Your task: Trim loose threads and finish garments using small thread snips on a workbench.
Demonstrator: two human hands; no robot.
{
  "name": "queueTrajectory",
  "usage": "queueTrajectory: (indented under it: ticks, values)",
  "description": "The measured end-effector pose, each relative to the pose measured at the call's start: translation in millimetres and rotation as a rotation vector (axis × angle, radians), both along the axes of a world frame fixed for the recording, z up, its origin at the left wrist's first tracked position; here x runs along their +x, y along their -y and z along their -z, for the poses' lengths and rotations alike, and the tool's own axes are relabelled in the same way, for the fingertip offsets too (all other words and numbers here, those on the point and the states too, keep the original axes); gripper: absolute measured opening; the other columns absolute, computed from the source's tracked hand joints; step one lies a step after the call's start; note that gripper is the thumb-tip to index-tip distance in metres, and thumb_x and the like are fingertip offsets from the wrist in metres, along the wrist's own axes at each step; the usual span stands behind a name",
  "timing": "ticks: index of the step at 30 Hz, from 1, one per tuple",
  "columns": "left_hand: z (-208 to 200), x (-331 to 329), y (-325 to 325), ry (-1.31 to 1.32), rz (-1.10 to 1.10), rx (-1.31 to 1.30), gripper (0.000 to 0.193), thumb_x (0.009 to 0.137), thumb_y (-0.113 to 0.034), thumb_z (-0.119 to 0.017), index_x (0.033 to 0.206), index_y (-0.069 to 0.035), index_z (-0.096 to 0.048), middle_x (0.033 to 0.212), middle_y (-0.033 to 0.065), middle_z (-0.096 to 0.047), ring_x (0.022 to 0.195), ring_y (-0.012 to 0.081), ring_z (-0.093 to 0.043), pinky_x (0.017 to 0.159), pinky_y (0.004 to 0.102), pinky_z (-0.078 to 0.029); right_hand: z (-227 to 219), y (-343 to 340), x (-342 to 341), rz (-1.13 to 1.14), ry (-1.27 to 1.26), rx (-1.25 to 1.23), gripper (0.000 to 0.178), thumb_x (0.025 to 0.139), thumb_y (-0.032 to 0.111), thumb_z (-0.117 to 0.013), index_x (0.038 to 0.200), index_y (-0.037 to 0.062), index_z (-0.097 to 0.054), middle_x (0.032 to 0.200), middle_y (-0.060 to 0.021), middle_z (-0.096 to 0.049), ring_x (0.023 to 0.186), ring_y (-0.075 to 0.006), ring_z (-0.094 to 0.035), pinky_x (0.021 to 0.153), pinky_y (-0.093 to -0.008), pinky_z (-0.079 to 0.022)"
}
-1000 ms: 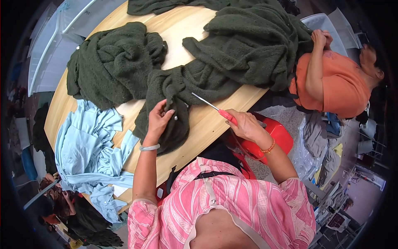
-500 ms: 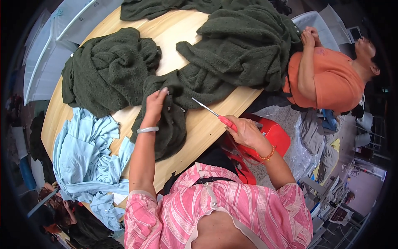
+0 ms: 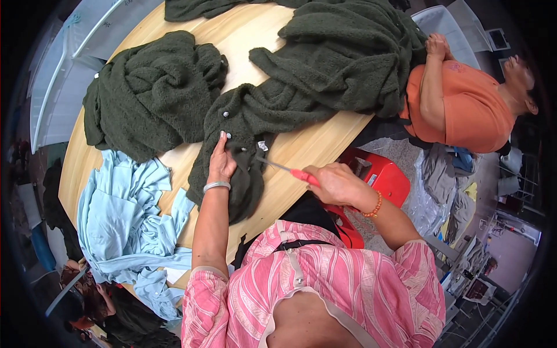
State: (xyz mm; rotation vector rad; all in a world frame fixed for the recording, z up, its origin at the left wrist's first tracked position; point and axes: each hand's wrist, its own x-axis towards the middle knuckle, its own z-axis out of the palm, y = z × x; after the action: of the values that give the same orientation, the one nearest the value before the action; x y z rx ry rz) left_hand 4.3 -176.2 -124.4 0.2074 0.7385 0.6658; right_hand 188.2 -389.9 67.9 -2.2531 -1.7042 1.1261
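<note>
A dark green fleecy garment with small shiny buttons and a white label lies across the table's near edge. My left hand is on its front panel, thumb beside a button, the other fingers partly hidden by the cloth; it appears to grip the fabric. My right hand is closed round the red handle of a thin-shafted tool resembling a screwdriver. The tool's metal tip reaches the garment's edge, just below the label; whether it touches the cloth is unclear.
Another dark green bundle and pale blue garments lie on the round wooden table. White bins stand at the far left. A red stool is at right, near a co-worker in an orange shirt.
My left hand has moved down the panel, uncovering buttons and a white label. My right hand has brought the tool leftward and down to the garment's edge.
</note>
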Motion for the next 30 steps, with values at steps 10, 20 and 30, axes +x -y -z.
queueTrajectory:
  ticks: [10, 20, 30]
  values:
    - [-16, 1, 10, -0.071, 0.080, 0.037, 0.034, 0.095, -0.023, -0.059, 0.119, 0.000, -0.057, 0.123, 0.0089, -0.060, 0.114, 0.0203, -0.056, 0.104, 0.0333, -0.041, 2, -12, -8, 0.183, 0.080, 0.202, 0.025, 0.088, 0.020, -0.057, 0.110, 0.0087, -0.053, 0.074, -0.0215, -0.064, 0.075, -0.0405, -0.064, 0.066, -0.0499, -0.049]
    - [-5, 0, 13, -0.134, 0.252, 0.186, 0.026, 0.095, -0.026, -0.059, 0.110, -0.005, -0.062, 0.106, 0.0039, -0.066, 0.088, 0.0188, -0.064, 0.077, 0.0325, -0.052, -4, -1, 1, -0.124, -0.114, -0.107, 0.031, 0.087, 0.025, -0.060, 0.113, 0.0076, -0.057, 0.082, -0.0217, -0.065, 0.080, -0.0408, -0.064, 0.071, -0.0470, -0.051]
    - [-107, 140, 22, -1.060, 0.275, 1.839, 0.061, 0.073, -0.025, -0.078, 0.124, -0.004, -0.051, 0.117, 0.0168, -0.055, 0.112, 0.0353, -0.050, 0.096, 0.0442, -0.039, 112, -62, 148, 0.351, -0.163, 0.520, 0.041, 0.085, 0.022, -0.062, 0.119, 0.0029, -0.052, 0.093, -0.0234, -0.064, 0.092, -0.0430, -0.061, 0.081, -0.0481, -0.049]
